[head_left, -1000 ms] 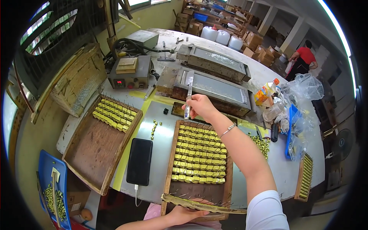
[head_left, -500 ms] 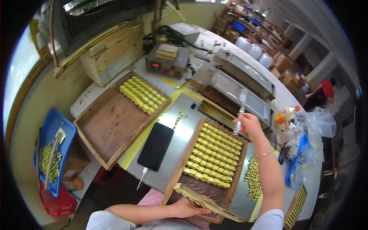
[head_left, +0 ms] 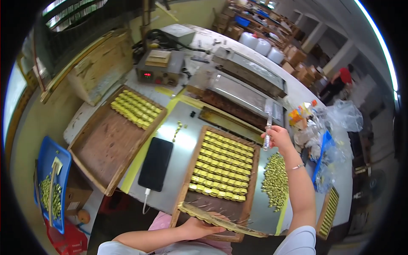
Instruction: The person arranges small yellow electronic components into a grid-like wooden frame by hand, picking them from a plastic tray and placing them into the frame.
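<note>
In my right hand (head_left: pixel 280 139), raised over the right of the bench, is a slim clear-and-white stick-shaped tool (head_left: pixel 268 121), pinched by the fingers; its exact kind I cannot make out. Low in front of my body, my left hand (head_left: pixel 197 229) grips a wooden strip (head_left: pixel 244 228) from beneath, tilted, with thin wires sticking up from it. The strip hangs over the near end of a wooden tray (head_left: pixel 254 170) filled with rows of shiny yellow pieces (head_left: pixel 223 163). A pile of small gold-green pieces (head_left: pixel 275 180) lies just below my right hand.
Left of the tray are a black phone (head_left: pixel 156 163) on a white cable and a second wooden tray (head_left: pixel 100 140), partly filled. A blue tray (head_left: pixel 63 170) sits far left. Behind stand a control box (head_left: pixel 159 70) and metal trough (head_left: pixel 238 93); plastic bags (head_left: pixel 344 119) lie right.
The whole view has shifted, so the bench things appear further left. Both hands keep their holds; the raised tool and the wooden strip stay in nearly the same poses.
</note>
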Motion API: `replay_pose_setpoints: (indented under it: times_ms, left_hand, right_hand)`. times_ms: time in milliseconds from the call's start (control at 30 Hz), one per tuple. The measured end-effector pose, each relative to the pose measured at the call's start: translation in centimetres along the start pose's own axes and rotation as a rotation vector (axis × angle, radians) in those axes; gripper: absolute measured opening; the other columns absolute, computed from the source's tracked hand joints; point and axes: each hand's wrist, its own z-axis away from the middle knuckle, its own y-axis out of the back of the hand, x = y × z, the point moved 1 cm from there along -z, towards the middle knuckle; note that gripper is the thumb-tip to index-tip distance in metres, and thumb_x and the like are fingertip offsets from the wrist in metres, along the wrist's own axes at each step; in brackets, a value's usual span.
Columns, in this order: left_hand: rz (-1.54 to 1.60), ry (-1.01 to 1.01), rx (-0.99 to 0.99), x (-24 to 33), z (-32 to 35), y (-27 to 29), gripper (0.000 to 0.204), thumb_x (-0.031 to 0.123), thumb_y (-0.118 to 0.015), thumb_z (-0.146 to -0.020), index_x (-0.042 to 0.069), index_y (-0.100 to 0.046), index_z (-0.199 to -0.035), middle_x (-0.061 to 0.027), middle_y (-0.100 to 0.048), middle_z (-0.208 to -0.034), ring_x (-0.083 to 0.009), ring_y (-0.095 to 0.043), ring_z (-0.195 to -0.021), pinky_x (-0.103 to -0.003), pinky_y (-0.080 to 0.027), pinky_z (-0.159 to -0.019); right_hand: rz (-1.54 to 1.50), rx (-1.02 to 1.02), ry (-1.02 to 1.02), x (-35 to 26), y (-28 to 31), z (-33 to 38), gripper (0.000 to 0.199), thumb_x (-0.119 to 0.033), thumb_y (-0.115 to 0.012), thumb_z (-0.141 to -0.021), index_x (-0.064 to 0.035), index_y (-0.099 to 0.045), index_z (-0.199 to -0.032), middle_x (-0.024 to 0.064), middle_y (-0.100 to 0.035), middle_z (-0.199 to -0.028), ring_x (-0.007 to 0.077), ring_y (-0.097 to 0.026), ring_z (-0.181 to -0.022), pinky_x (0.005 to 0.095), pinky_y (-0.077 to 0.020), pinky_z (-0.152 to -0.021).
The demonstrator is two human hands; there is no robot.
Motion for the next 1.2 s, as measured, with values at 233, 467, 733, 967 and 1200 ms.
replay_pose_setpoints:
  times_ms: [233,467,733,967,1200]
  left_hand:
    - [-0.035,-0.003,0.057,-0.4,-2.2,-2.2,0.034,0.004,-0.064,-0.081,0.000,-0.052,-0.113,-0.0071,-0.060,-0.110,-0.0131,-0.055,-0.102,-0.027,-0.045,-0.091]
    - [0.024,0.104,0.064,0.0,-3.0,-2.8,0.031,0.004,-0.064,-0.081,0.000,-0.055,-0.110,-0.0068,-0.060,-0.109,-0.0123,-0.056,-0.100,-0.026,-0.045,-0.090]
    - [0.146,0.155,0.060,0.4,-5.1,-4.3,0.030,0.003,-0.064,-0.081,0.000,-0.055,-0.109,-0.0075,-0.061,-0.109,-0.0124,-0.056,-0.099,-0.025,-0.046,-0.089]
    - [0.063,0.152,0.169,1.1,-7.0,-7.9,0.029,0.002,-0.066,-0.079,-0.001,-0.056,-0.105,-0.0087,-0.062,-0.104,-0.0128,-0.058,-0.095,-0.025,-0.048,-0.085]
    - [-0.034,-0.048,0.118,2.1,-7.8,-10.6,0.023,0.004,-0.065,-0.079,0.001,-0.061,-0.102,-0.0094,-0.063,-0.102,-0.0186,-0.058,-0.094,-0.030,-0.046,-0.082]
  right_hand:
    - [0.037,0.038,-0.019,1.9,5.6,0.3,0.018,-0.013,-0.054,-0.084,0.0009,-0.057,-0.094,0.0090,-0.066,-0.079,0.0060,-0.046,-0.042,0.0209,-0.0388,-0.037]
    - [0.087,0.061,-0.014,2.6,8.3,0.5,0.017,-0.013,-0.053,-0.084,0.0005,-0.057,-0.094,0.0083,-0.066,-0.078,0.0054,-0.044,-0.040,0.0210,-0.0384,-0.037]
    - [0.072,0.345,0.114,5.0,13.8,0.2,0.018,-0.016,-0.050,-0.085,0.0003,-0.057,-0.089,0.0083,-0.066,-0.077,0.0059,-0.045,-0.041,0.0207,-0.0372,-0.036]
    - [0.974,0.539,0.020,11.1,18.9,-1.2,0.025,-0.023,-0.057,-0.077,-0.0051,-0.063,-0.093,0.0177,-0.064,-0.086,0.0354,-0.061,-0.080,0.0436,-0.0484,-0.072]
    - [1.106,0.521,-0.058,12.8,21.3,0.0,0.020,-0.019,-0.059,-0.075,-0.0038,-0.063,-0.088,0.0178,-0.063,-0.088,0.0339,-0.061,-0.083,0.0432,-0.0491,-0.073]
